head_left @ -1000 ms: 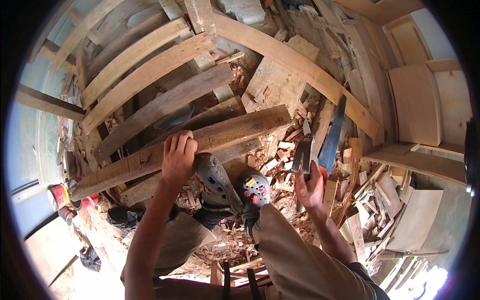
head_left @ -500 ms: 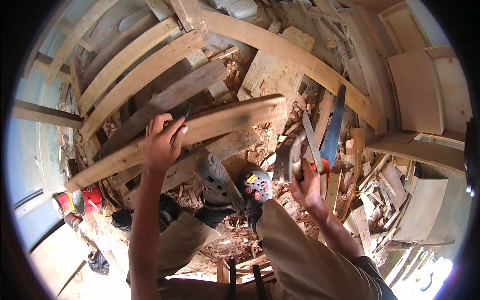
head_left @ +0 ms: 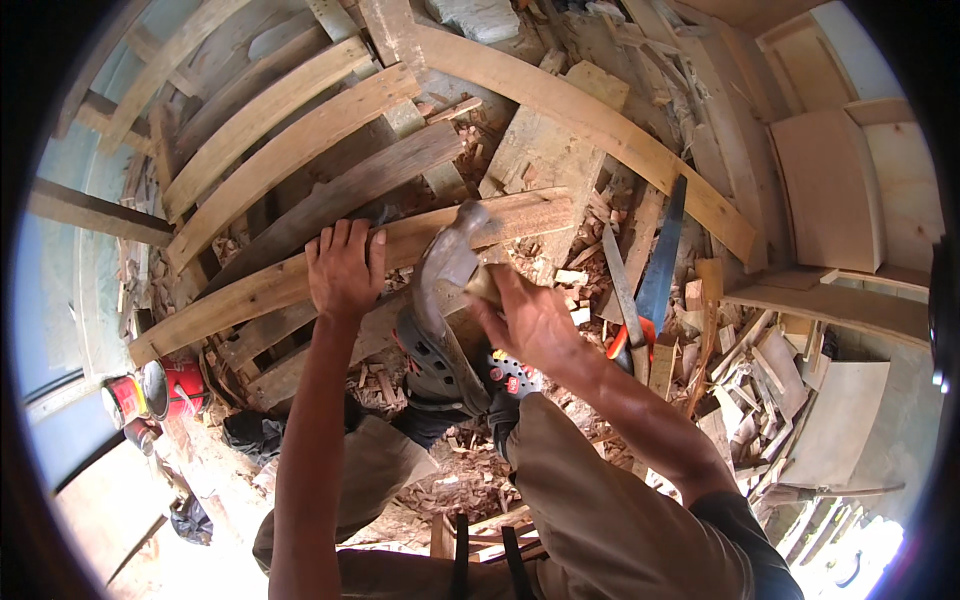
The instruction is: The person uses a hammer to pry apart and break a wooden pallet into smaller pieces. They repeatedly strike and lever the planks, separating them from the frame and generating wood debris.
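Observation:
A long wooden plank [head_left: 250, 297] lies slantwise before me, its right end paler and freshly cut. My left hand [head_left: 345, 268] holds it near the middle, fingers bent over the far edge. In my right hand [head_left: 530, 318] is a short-handled adze [head_left: 430, 285] with a long curved metal blade and a blunt knob at the top. Its head is somewhat blurred and hangs in front of the plank, right of my left hand. Whether it touches the wood I cannot tell. My grip hides most of the handle.
A handsaw [head_left: 664, 260] with an orange handle leans at the right beside a long flat blade [head_left: 622, 280]. Curved timbers [head_left: 290, 150] stand at far left. Red cans [head_left: 183, 390] sit at left. Wood chips cover the floor round my grey clogs [head_left: 435, 365].
My right hand has swung left with the adze, from beside the saw to the plank. My left hand has shifted slightly right along the plank and turned flatter over it.

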Demonstrator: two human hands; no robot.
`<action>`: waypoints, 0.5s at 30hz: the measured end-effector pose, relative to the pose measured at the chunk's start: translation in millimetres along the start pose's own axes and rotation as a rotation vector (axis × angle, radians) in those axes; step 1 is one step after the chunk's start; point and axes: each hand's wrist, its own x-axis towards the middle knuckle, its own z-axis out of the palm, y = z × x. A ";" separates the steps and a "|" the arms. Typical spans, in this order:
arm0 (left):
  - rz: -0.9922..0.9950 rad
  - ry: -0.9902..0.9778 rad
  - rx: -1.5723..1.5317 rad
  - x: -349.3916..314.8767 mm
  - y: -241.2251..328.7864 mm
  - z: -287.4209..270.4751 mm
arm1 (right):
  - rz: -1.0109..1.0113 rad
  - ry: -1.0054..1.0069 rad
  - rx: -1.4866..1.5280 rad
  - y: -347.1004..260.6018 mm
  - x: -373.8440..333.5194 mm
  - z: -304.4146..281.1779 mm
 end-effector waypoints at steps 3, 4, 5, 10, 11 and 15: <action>0.010 0.005 0.039 1.9 -0.6 1.5 | 0.083 0.082 -0.057 27.4 3.5 8.9; -0.002 0.006 0.050 1.7 0.8 1.8 | 0.172 0.118 0.047 25.8 1.3 11.2; -0.014 0.008 0.061 1.2 3.2 2.4 | 0.015 0.144 0.007 22.8 -1.8 16.7; 0.009 0.056 0.055 1.1 1.6 5.0 | -0.224 0.223 0.006 -20.1 -6.3 29.9; 0.011 0.063 0.057 0.4 0.8 5.3 | -0.104 0.086 0.070 -17.7 -6.4 30.8; 0.004 0.024 0.076 1.4 6.5 3.2 | 0.257 0.173 0.105 25.7 11.0 19.2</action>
